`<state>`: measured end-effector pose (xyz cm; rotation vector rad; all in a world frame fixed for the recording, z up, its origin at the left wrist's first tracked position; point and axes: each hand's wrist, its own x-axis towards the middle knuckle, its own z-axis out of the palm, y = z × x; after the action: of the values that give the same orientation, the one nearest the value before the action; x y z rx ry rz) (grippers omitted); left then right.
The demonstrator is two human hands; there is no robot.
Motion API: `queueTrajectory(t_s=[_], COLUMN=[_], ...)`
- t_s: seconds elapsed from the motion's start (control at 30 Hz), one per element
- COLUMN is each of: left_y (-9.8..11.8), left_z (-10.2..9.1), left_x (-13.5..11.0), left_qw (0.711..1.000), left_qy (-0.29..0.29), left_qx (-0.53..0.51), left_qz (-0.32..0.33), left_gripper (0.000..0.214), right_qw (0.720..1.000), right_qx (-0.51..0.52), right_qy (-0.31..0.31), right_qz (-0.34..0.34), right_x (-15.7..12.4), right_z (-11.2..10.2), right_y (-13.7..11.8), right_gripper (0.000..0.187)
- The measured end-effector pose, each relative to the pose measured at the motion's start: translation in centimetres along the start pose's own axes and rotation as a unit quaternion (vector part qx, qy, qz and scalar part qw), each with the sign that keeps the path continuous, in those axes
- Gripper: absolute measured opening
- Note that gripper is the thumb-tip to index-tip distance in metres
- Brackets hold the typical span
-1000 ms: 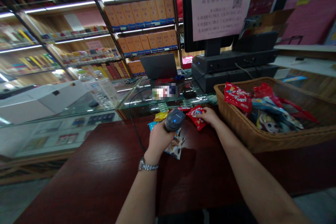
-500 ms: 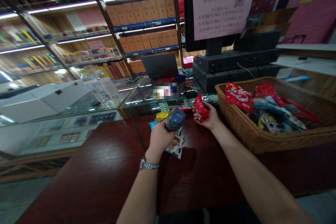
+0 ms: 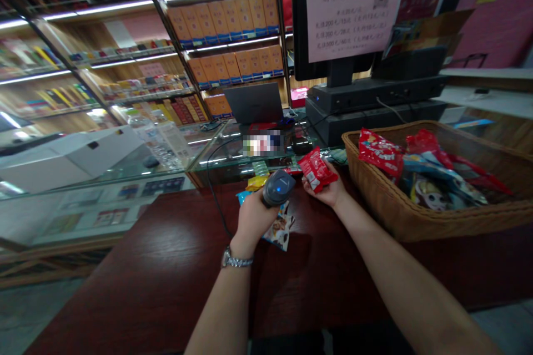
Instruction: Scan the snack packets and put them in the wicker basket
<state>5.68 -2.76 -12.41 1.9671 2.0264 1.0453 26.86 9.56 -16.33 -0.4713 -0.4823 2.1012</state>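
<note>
My left hand (image 3: 255, 216) is closed around the handle of a dark barcode scanner (image 3: 278, 188), whose blue light is lit. To its right, my right hand (image 3: 331, 191) grips a red snack packet (image 3: 317, 169), with a white label patch facing up toward me. Beneath the scanner and left hand lie a blue-and-white snack packet (image 3: 281, 228) and a yellow packet (image 3: 257, 182), both partly covered. A black cable (image 3: 214, 199) runs along the left of the scanner.
At the right, a wicker basket (image 3: 391, 222) holds several red and blue packets. The dark wooden counter (image 3: 158, 283) meets a glass case (image 3: 83, 211). Behind stand a monitor with a paper sign (image 3: 352, 16), a laptop (image 3: 255, 104), plastic bottles (image 3: 152, 141) and a white box (image 3: 70, 158).
The red packet has turned in my right hand, so its broad face and white label patch now show instead of its narrow side. My left hand and the scanner have stayed put.
</note>
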Motion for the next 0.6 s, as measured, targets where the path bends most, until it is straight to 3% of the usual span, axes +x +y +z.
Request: queueTrajectory(t_s=[0.1, 0.3, 0.47, 0.6], left_y=[0.02, -0.11, -0.25, -0.16], left_z=[0.01, 0.13, 0.21, 0.18], left_x=[0.01, 0.03, 0.07, 0.10], left_qw=[1.000, 1.000, 1.000, 1.000], left_qy=[-0.006, -0.005, -0.005, -0.005], left_qx=[0.004, -0.005, -0.002, 0.000], left_qz=[-0.006, -0.001, -0.004, -0.006], left_gripper=[0.019, 0.026, 0.023, 0.021], right_qw=[1.000, 0.999, 0.998, 0.997], right_qx=[-0.002, -0.017, -0.006, -0.062], right_qy=[0.018, -0.003, -0.002, 0.017], right_qz=[0.001, 0.049, 0.056, 0.044], right_x=[0.14, 0.56, 0.78, 0.95], right_z=[-0.15, -0.40, -0.70, -0.92], right_y=[0.01, -0.12, -0.05, 0.05], right_gripper=[0.054, 0.037, 0.050, 0.033])
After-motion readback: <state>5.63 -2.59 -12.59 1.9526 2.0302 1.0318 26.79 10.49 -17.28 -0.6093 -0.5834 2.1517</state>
